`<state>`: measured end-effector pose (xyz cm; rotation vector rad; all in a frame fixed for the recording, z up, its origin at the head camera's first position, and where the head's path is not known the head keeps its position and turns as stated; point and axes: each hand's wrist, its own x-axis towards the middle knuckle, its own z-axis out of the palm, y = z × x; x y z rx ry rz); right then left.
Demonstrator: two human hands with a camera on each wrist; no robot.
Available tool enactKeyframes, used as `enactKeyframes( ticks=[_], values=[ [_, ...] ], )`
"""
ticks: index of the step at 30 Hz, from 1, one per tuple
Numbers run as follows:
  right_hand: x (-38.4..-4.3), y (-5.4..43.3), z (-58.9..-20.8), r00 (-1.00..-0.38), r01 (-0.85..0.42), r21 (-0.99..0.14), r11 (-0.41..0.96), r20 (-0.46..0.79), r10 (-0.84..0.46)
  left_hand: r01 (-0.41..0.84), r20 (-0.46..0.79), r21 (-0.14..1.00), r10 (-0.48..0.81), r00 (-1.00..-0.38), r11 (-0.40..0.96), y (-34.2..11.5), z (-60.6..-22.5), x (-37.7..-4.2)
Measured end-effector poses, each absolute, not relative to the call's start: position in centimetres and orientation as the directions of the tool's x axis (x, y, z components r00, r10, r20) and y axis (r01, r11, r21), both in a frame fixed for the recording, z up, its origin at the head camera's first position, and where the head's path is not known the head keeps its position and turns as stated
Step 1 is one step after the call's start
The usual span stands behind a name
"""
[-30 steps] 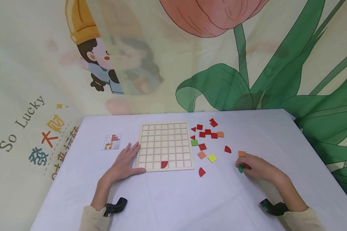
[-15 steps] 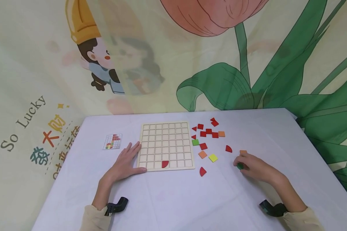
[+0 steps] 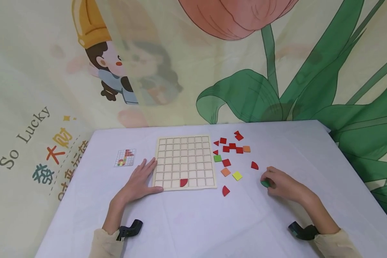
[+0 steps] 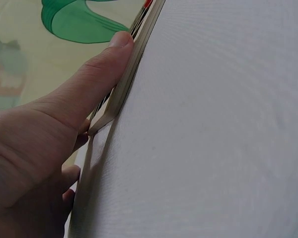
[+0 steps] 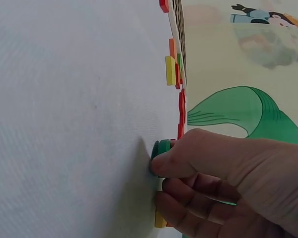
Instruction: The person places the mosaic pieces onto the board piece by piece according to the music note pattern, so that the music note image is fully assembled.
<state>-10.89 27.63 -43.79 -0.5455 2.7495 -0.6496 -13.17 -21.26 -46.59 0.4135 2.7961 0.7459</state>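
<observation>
While my left hand (image 3: 138, 183) lies spread against the left edge of the wooden grid board (image 3: 184, 160), thumb at its near corner, presumably to stop it sliding, my right hand (image 3: 284, 184) pinches a green piece (image 3: 265, 184) well right of the board, a grip that likely suits so small a thing; my right forearm (image 3: 324, 215) angles toward the board. One red quarter-circle (image 3: 184, 183) sits in the board's nearest row; a pattern card (image 3: 125, 158) lies left of it.
</observation>
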Motion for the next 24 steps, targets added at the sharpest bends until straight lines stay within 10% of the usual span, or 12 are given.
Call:
enactKeyframes(
  ticks=[24],
  values=[
    [-12.2, 21.6, -41.2, -0.896, -0.39, -0.552, 0.737, 0.042, -0.442, 0.224, -0.131, 0.496, 0.327, -0.936, 0.839, -21.0, -46.6, -13.4]
  ],
)
